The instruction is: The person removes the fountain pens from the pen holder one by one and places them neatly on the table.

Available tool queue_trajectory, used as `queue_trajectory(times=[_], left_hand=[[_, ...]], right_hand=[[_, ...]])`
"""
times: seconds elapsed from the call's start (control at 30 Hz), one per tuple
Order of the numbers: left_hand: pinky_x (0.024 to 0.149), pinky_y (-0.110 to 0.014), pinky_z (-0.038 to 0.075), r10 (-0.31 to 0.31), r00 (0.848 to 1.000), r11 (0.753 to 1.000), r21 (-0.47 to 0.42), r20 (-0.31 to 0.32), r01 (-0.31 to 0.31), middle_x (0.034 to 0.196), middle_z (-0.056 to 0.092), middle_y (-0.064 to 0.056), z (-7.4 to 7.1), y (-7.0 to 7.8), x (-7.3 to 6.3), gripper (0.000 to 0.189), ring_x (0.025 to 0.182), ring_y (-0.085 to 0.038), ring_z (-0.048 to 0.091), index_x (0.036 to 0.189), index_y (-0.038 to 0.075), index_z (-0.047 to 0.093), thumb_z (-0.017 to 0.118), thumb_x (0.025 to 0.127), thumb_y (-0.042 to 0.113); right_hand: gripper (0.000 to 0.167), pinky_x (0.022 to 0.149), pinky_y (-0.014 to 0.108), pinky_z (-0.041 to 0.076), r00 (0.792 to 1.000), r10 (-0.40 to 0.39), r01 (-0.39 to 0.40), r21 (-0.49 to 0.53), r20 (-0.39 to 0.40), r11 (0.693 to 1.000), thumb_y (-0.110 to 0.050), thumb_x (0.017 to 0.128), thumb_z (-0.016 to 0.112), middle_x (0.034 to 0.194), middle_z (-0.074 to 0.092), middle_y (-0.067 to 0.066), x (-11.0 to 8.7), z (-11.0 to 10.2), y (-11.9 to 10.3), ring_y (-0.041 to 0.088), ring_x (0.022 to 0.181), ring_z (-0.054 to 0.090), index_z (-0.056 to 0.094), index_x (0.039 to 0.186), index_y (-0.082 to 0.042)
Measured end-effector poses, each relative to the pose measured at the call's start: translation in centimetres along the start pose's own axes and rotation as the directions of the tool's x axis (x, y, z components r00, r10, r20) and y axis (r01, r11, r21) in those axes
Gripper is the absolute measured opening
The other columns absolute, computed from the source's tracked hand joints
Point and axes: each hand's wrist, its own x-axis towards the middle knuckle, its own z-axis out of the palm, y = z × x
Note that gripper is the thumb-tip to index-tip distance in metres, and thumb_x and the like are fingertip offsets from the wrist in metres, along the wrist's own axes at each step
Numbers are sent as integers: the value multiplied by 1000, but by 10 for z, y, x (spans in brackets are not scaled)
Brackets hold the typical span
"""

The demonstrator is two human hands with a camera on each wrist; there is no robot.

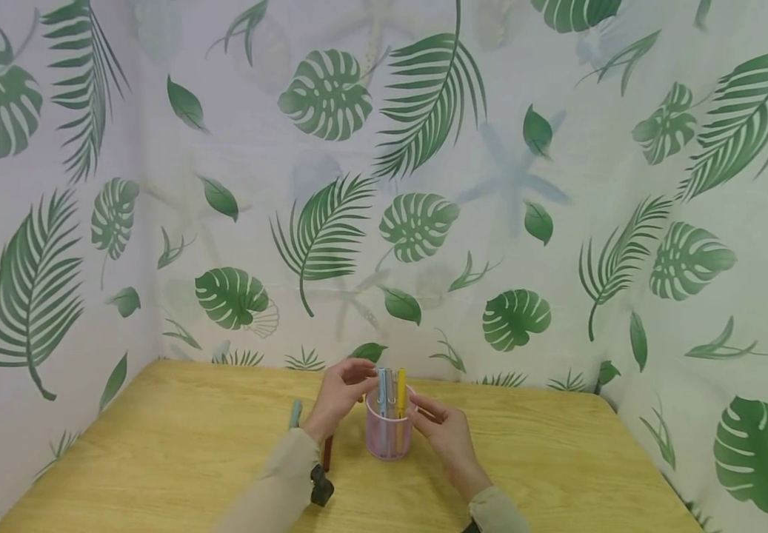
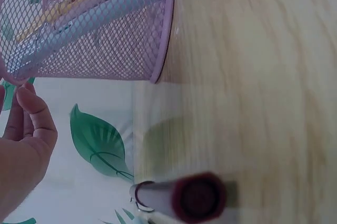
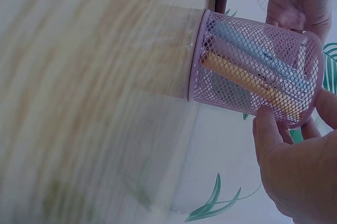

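Note:
A pink mesh pen holder [image 1: 387, 440] stands upright on the table. Inside it are a light blue pen [image 1: 382, 389], a grey pen [image 1: 391, 396] and a yellow pen [image 1: 401, 389], their tops above the rim. With curled fingers my left hand [image 1: 344, 392] pinches the rim on the left side, close to the light blue pen. On the opposite side my right hand [image 1: 446, 437] holds the holder near its rim, thumb and fingers against the mesh [image 3: 247, 71]. The left wrist view shows the left fingertips [image 2: 32, 100] at the rim.
Left of the holder, a dark red pen [image 1: 327, 453] lies partly hidden by the left forearm. A teal pen [image 1: 295, 413] is farther left, its lower part behind the sleeve. The wooden table [image 1: 177, 444] meets leaf-patterned curtains [image 1: 357, 318] at its back and sides.

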Motion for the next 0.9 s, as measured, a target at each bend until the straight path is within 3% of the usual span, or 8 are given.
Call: queue_trajectory(times=[0.27,0.6,0.9], left_hand=[[84,-35,55,-10,999,1000,-26,35,11,125,64,-19,11,-2,0,38,112,-31,62,126,7,62,72,90,15],[92,-37,52,-41,997,999,29,60,39,123,65,-8,17,-4,2,34,109,-21,62,126,16,66,69,92,18],[93,-39,52,-28,998,998,53,57,25,127,65,-9,20,-4,6,32,109,-22,61,126,15,67,67,94,18]], right_hand=[[37,99,42,50,1000,-3,3,6,3,1000,-14,93,68,137,56,23,0,-1,3,41,128,52,63,125,3],[38,97,40,52,999,-35,35,10,7,999,-13,93,68,135,57,25,-2,-2,4,39,124,56,62,124,7],[40,99,41,51,999,-35,35,1,9,999,-16,93,69,137,56,23,1,-1,5,41,126,54,62,126,4]])
